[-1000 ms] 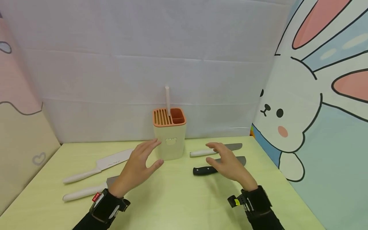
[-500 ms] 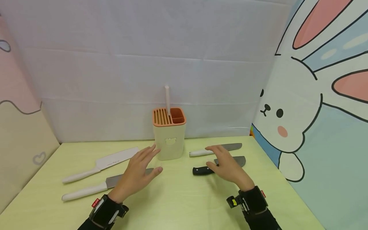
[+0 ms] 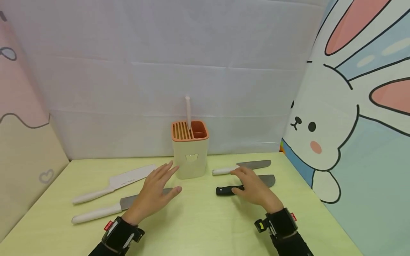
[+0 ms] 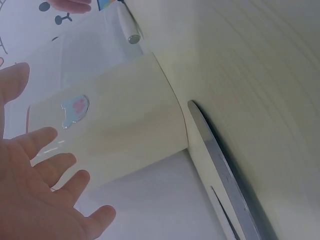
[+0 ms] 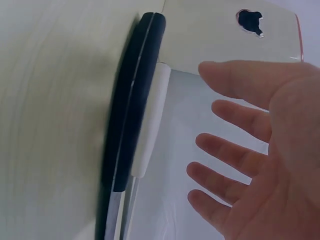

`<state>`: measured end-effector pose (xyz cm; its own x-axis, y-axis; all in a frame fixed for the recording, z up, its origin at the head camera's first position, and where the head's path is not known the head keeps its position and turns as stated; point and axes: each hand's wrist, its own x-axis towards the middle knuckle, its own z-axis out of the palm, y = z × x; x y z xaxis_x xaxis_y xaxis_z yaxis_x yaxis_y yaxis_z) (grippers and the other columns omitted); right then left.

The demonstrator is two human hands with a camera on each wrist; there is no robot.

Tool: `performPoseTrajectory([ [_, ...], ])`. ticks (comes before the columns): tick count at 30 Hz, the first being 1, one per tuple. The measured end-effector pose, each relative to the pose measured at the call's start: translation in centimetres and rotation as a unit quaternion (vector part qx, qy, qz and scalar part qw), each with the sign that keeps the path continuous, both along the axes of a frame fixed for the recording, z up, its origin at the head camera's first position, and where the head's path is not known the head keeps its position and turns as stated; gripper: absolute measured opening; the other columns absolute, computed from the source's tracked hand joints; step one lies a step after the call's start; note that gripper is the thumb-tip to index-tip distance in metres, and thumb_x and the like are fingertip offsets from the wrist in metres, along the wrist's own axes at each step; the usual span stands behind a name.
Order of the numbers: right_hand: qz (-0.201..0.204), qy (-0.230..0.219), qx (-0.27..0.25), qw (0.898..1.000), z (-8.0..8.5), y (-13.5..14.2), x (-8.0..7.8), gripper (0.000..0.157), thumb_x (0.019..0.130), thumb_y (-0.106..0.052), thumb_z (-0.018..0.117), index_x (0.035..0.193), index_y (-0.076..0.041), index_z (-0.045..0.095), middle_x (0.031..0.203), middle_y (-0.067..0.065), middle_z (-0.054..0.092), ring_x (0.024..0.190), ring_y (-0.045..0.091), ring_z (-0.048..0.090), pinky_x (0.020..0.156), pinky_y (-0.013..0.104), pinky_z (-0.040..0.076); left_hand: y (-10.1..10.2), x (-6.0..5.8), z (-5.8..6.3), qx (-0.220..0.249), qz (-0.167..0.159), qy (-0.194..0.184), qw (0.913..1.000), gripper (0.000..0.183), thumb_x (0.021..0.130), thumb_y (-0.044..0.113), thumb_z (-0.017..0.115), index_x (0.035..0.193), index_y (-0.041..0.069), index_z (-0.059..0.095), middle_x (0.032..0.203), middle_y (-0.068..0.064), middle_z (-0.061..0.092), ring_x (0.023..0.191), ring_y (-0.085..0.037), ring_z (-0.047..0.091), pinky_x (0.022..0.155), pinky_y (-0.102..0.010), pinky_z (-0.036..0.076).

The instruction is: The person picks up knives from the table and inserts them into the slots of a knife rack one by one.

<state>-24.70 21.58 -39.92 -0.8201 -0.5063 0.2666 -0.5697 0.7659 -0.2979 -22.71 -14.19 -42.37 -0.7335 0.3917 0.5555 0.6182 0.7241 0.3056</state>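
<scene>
My left hand point(image 3: 151, 197), fingers spread, hovers over a white-handled knife point(image 3: 96, 215) and partly hides its blade. Behind that knife lies a white cleaver point(image 3: 128, 179), its handle toward the left. My right hand point(image 3: 254, 188) is held above a black-handled knife point(image 3: 224, 191), covering part of it. In the right wrist view its fingers are apart from the black handle point(image 5: 132, 100). Just behind lies another white-handled knife point(image 3: 224, 171). A cream knife block point(image 3: 191, 160) with an orange slotted top stands between the hands, one pale handle point(image 3: 188, 110) rising from it.
The yellow-green tabletop point(image 3: 198, 220) runs back to a white cloth wall point(image 3: 160, 85). A rabbit-printed panel point(image 3: 323, 135) closes off the right side, and a pink and cream panel point(image 3: 25, 153) the left.
My left hand has come slightly down and back, uncovering more of the blades beneath it. The right hand has lowered a little toward the black-handled knife. The knives lie where they were.
</scene>
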Motion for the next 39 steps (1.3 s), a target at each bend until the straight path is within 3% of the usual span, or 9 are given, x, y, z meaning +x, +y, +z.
performPoseTrajectory([
  [9, 0.001, -0.044, 0.024, 0.999, -1.1, 0.2, -0.5, 0.053, 0.082, -0.017, 0.076, 0.13, -0.009, 0.056, 0.132, 0.015, 0.047, 0.123, 0.034, 0.041, 0.097, 0.048, 0.041, -0.1, 0.3, -0.1, -0.002, -0.002, -0.026, 0.9997, 0.067, 0.094, 0.051, 0.056, 0.148, 0.018, 0.034, 0.153, -0.009, 0.026, 0.14, -0.027, 0.017, 0.107, -0.063, 0.013],
  [18, 0.035, -0.033, 0.031, 0.998, -2.2, 0.6, -1.2, 0.046, 0.08, -0.011, 0.077, 0.122, -0.005, 0.06, 0.115, 0.011, 0.054, 0.105, 0.029, 0.05, 0.088, 0.046, 0.045, 0.1, 0.2, -0.2, 0.002, -0.011, -0.034, 0.9993, 0.067, 0.094, 0.05, 0.057, 0.147, 0.016, 0.035, 0.153, -0.01, 0.027, 0.139, -0.028, 0.02, 0.104, -0.064, 0.019],
  [27, 0.03, -0.067, 0.042, 0.996, -2.5, 0.5, -1.4, 0.042, 0.082, -0.01, 0.073, 0.122, -0.005, 0.061, 0.111, 0.01, 0.058, 0.1, 0.025, 0.055, 0.084, 0.043, 0.048, 0.0, 0.2, -0.3, 0.0, -0.015, -0.026, 0.9995, 0.067, 0.094, 0.05, 0.057, 0.147, 0.015, 0.036, 0.152, -0.012, 0.028, 0.137, -0.032, 0.024, 0.103, -0.065, 0.021],
  [32, 0.021, -0.079, 0.049, 0.995, -2.8, 0.6, -1.7, 0.042, 0.083, -0.008, 0.072, 0.124, -0.005, 0.06, 0.106, 0.007, 0.058, 0.095, 0.022, 0.055, 0.082, 0.042, 0.048, 0.0, 0.1, -0.4, -0.005, -0.015, -0.028, 0.9995, 0.067, 0.094, 0.051, 0.056, 0.147, 0.015, 0.036, 0.152, -0.012, 0.028, 0.138, -0.029, 0.022, 0.104, -0.064, 0.021],
  [39, 0.031, -0.041, 0.056, 0.997, -3.1, 0.8, -1.9, 0.041, 0.081, 0.004, 0.07, 0.12, -0.006, 0.062, 0.102, 0.005, 0.059, 0.094, 0.021, 0.057, 0.083, 0.041, 0.049, -0.1, 0.0, -0.6, -0.003, -0.012, -0.026, 0.9996, 0.067, 0.093, 0.051, 0.057, 0.146, 0.015, 0.037, 0.152, -0.011, 0.029, 0.138, -0.026, 0.021, 0.105, -0.064, 0.02],
])
